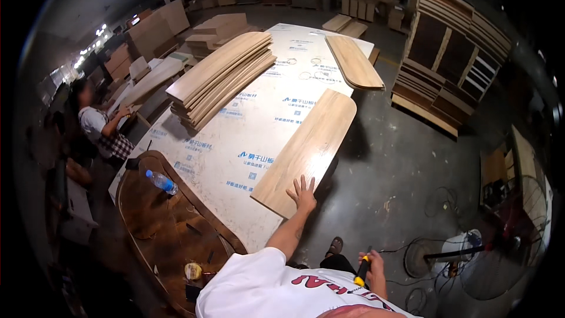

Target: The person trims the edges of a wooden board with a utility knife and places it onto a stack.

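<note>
My left hand (303, 194) lies with spread fingers on the near end of a light wood-grain board (309, 150). This board has a rounded far corner and rests along the right side of a white printed table sheet (235, 168). Down by my right side, my right hand (374, 270) is closed around a yellow-and-black handled tool (362, 271); its exact kind cannot be made out. Beyond the board to the left stands a stack of similar boards (220, 76). Another rounded board (355, 63) lies at the table's far right edge.
At near left, a dark brown curved panel (147, 209) carries a water bottle (161, 182) and a tape roll (192, 271). A person (103, 121) works farther left. A loaded panel rack (450, 53) stands right; a fan (497, 265) and cables occupy the lower right floor.
</note>
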Demonstrator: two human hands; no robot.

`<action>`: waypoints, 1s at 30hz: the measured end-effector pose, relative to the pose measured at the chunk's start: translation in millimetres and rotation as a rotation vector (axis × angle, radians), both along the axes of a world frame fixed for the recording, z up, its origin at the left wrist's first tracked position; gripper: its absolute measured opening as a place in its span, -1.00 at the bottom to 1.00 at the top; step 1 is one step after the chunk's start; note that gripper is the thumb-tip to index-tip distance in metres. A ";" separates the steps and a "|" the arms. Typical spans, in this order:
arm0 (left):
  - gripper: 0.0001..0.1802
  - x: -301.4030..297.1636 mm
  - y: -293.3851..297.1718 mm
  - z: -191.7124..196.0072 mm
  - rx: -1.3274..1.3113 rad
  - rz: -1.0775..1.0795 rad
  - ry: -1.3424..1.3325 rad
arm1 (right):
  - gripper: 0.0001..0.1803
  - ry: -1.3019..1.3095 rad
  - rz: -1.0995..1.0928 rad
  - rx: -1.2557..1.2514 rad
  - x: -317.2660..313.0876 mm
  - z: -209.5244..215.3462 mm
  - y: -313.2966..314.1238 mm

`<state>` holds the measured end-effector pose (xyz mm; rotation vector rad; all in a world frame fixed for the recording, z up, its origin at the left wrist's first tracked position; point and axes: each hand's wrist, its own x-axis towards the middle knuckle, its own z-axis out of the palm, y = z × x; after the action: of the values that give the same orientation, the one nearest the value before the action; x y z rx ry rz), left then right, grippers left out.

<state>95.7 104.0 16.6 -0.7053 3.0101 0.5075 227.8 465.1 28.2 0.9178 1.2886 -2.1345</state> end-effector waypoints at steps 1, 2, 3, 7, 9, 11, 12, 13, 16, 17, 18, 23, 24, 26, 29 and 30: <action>-0.10 -11.3 -0.6 14.1 0.110 0.019 -0.085 | -0.37 -0.001 0.013 -0.035 3.5 -4.0 5.1; -0.18 -25.4 -7.7 33.6 0.222 0.049 -0.163 | -0.36 0.008 0.026 -0.108 6.0 2.1 4.6; -0.18 -41.3 -22.2 63.2 0.241 0.061 -0.150 | -0.40 0.026 0.086 -0.073 6.3 16.4 2.1; -0.55 -51.1 -96.7 342.3 1.145 -0.538 0.973 | -0.48 -0.013 0.261 -0.024 -0.8 19.9 -0.1; -0.55 5.5 -136.7 481.9 1.222 -0.989 1.251 | -0.48 -0.009 0.347 -0.086 -9.9 2.3 -12.6; -0.56 73.8 -131.6 547.6 1.265 -1.508 1.286 | -0.52 -0.008 0.374 -0.098 -29.5 14.5 -19.3; -0.56 110.7 -116.9 566.2 1.183 -1.631 1.293 | -0.66 0.024 0.392 -0.079 -33.5 23.8 -29.3; -0.57 123.4 -101.4 560.6 1.158 -1.685 1.324 | -0.71 0.042 0.400 -0.077 -43.3 19.0 -19.6; -0.57 166.6 -58.0 551.2 1.035 -1.633 1.364 | -0.80 0.049 0.457 -0.127 -49.2 30.0 -37.7; -0.58 167.6 -51.0 544.0 1.019 -1.604 1.387 | -0.79 0.041 0.456 -0.112 -50.2 30.6 -38.7; -0.58 167.1 -45.3 535.9 1.014 -1.576 1.407 | -0.79 0.027 0.459 -0.103 -55.2 29.2 -34.6; -0.59 188.5 -34.4 533.0 0.907 -1.402 1.442 | -0.77 0.026 0.630 -0.121 -61.0 30.9 -47.3; -0.60 191.2 -33.2 532.1 0.890 -1.367 1.449 | -0.77 0.024 0.646 -0.128 -60.1 35.6 -47.3; -0.60 188.0 -29.6 526.1 0.851 -1.298 1.472 | -0.75 0.038 0.652 -0.120 -73.4 38.6 -37.4; -0.61 173.4 -17.3 519.3 0.789 -1.264 1.462 | -0.80 0.046 0.510 -0.126 -109.8 9.2 -12.3; -0.61 167.8 -16.8 517.4 0.761 -1.220 1.483 | -0.80 0.061 0.511 -0.127 -124.0 10.0 -8.3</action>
<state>263.5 87.3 534.0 2.1273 2.5085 2.3552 103.8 456.8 38.2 0.4138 1.2381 -1.8204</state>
